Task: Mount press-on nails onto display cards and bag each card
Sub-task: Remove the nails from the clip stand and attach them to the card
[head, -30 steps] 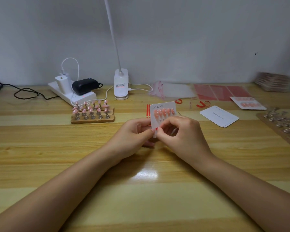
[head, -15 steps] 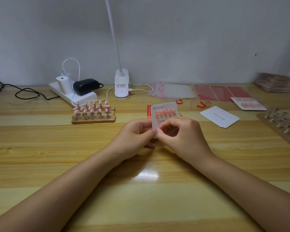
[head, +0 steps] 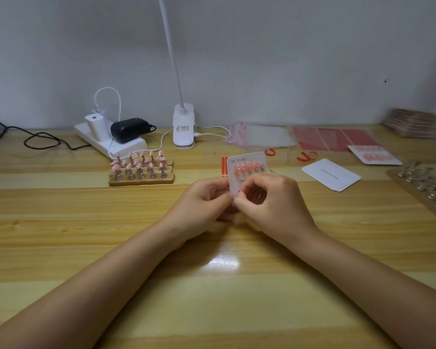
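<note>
- A wooden table (head: 61, 248) with pale and darker plank stripes fills the lower two thirds of the frame; a plain grey-white wall (head: 287, 59) stands behind it.
- At the left edge, a black cable (head: 43, 141) loops across the tabletop.
- Left of centre, a white power strip (head: 116, 144) lies at a slant, carrying a white charger (head: 96, 124) and a black adapter (head: 129, 128).
- Just in front of it, a wooden rack (head: 141, 176) holds rows of pink nails (head: 139, 162) on small metal stands.
- Above centre, a white clip lamp (head: 183, 127) stands with its thin neck running out of the top of the frame.
- At centre, the left hand (head: 202, 202) pinches the lower left edge of a white card (head: 247, 163) with thumb and fingers curled.
- The card is raised above the table, roughly upright, its long axis vertical and tipped slightly right; a row of pink nails on card (head: 248, 168) runs across its upper part, tips pointing up.
- The right hand (head: 269, 200) has its fingers curled over the card's lower half, with thumb and forefinger pinched together at the card's lower left edge beside the left thumb.
- Right of centre, clear bags (head: 262, 137), red sheets (head: 335, 138) and a blank white card (head: 331, 173) lie flat.
- At the right edge, a filled card (head: 374, 154), a second rack (head: 423, 190) of bare metal stands and a blurred stack (head: 410, 122) near the wall.
</note>
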`<state>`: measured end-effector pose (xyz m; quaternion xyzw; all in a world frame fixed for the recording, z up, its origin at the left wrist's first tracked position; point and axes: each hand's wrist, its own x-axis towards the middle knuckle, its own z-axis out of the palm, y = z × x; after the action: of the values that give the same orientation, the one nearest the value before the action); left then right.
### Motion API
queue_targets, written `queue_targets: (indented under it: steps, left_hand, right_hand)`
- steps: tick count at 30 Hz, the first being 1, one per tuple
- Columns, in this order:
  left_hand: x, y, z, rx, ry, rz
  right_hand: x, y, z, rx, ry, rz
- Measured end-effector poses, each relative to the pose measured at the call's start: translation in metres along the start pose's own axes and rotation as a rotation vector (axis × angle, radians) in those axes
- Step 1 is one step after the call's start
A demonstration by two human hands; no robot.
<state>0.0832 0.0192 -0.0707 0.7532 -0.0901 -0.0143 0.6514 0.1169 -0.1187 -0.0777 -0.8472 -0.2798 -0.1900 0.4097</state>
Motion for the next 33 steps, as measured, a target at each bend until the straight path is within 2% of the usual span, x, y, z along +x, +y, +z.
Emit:
queue_targets:
  steps: [13,24,33]
  left_hand:
    - [0.003,0.001,-0.001,-0.032,0.09,-0.013]
    - [0.004,-0.002,-0.009,-0.189,0.172,-0.045]
    - [0.006,-0.002,-0.01,-0.222,0.213,-0.038]
  right_hand:
    - [0.001,0.006,-0.011,0.072,0.039,0.078]
    - [0.016,0.018,-0.044,0.034,-0.049,0.141]
    - [0.028,0.047,-0.071,-0.041,0.015,0.233]
